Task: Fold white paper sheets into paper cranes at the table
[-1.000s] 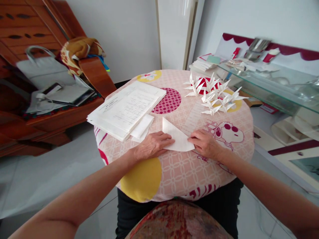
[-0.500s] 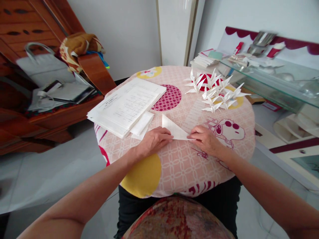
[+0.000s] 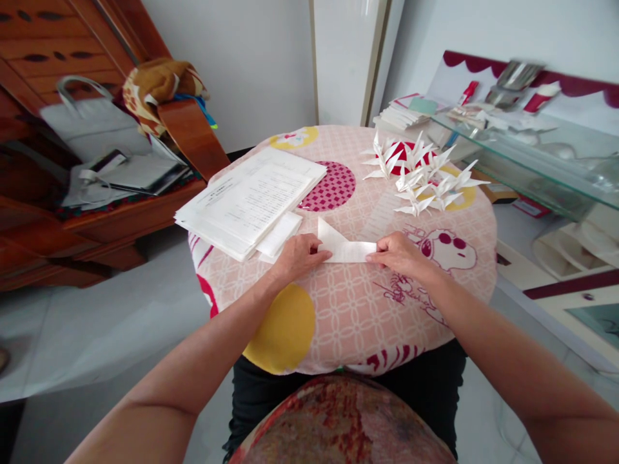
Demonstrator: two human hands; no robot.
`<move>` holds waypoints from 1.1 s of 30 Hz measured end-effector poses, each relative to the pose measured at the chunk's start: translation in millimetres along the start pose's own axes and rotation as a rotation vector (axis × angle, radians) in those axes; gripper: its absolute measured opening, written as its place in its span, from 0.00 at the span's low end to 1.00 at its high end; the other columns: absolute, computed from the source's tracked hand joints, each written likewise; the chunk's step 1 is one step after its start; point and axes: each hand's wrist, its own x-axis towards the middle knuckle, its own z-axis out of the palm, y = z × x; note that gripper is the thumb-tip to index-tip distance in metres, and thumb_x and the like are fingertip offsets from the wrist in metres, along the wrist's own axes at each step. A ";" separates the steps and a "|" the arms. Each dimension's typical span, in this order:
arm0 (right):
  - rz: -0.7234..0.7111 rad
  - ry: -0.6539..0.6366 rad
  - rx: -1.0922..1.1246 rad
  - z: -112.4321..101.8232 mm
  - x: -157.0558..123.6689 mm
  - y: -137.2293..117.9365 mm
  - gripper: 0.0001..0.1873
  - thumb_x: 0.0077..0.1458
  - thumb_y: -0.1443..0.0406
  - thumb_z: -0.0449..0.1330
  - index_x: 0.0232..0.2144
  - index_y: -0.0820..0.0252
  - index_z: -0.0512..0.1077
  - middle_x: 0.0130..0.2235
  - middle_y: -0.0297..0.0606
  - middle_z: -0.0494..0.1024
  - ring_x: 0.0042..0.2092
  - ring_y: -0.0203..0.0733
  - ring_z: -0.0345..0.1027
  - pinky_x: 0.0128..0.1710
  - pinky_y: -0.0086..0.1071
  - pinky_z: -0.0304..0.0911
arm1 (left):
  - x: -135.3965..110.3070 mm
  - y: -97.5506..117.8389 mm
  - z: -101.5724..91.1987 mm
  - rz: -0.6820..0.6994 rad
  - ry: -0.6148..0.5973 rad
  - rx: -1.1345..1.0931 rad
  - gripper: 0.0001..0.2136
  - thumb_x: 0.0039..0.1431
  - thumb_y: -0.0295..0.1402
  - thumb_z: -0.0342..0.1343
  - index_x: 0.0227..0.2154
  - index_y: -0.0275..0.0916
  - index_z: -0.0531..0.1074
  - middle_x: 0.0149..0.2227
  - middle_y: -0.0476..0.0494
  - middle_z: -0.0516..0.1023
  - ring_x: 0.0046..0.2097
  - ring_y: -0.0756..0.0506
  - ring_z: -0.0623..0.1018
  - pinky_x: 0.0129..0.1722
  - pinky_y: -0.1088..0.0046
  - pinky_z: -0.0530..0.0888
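Observation:
A partly folded sheet of white paper [image 3: 345,252] lies on the round cloth-covered table [image 3: 338,316] between my hands. Its left part rises to a triangular point, and a flat strip runs along the right. My left hand [image 3: 304,254] is closed on the paper's left end. At the right end, my right hand [image 3: 396,250] pinches the strip between thumb and fingers. Several folded white paper cranes [image 3: 420,174] stand together at the table's far right.
Left of my hands lies a stack of printed paper [image 3: 251,200], with smaller paper pieces [image 3: 280,235] beside it. A glass shelf [image 3: 522,151] holding clutter stands at the right. A wooden bench [image 3: 145,219] with a grey bag [image 3: 91,122] is on the left.
The paper has gone from a triangle with a straight slope to one with a strip opened out at its right. My right hand has shifted up slightly, still pinching the paper.

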 end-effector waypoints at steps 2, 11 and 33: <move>0.008 0.016 -0.019 0.7 0.0 -2.0 0.15 0.48 0.61 0.64 0.14 0.61 0.71 0.13 0.29 0.65 0.17 0.31 0.56 0.20 0.29 0.46 | 3.4 -1.9 -0.9 -0.023 0.004 -0.011 0.13 0.49 0.40 0.59 0.17 0.37 0.69 0.22 0.50 0.70 0.26 0.51 0.66 0.27 0.73 0.58; 0.092 -0.001 -0.020 1.2 2.7 -8.0 0.17 0.48 0.60 0.64 0.13 0.61 0.71 0.11 0.30 0.65 0.15 0.30 0.54 0.19 0.29 0.47 | 13.4 -5.9 -3.6 -0.070 -0.051 -0.029 0.16 0.46 0.39 0.62 0.12 0.37 0.66 0.14 0.53 0.61 0.22 0.53 0.61 0.24 0.73 0.54; 0.134 -0.091 0.090 -4.6 3.7 -13.0 0.13 0.49 0.70 0.63 0.15 0.64 0.70 0.14 0.32 0.70 0.14 0.29 0.60 0.15 0.22 0.50 | 12.0 1.4 -2.5 -0.098 -0.036 0.077 0.15 0.48 0.37 0.63 0.14 0.37 0.66 0.16 0.54 0.64 0.23 0.52 0.63 0.27 0.72 0.55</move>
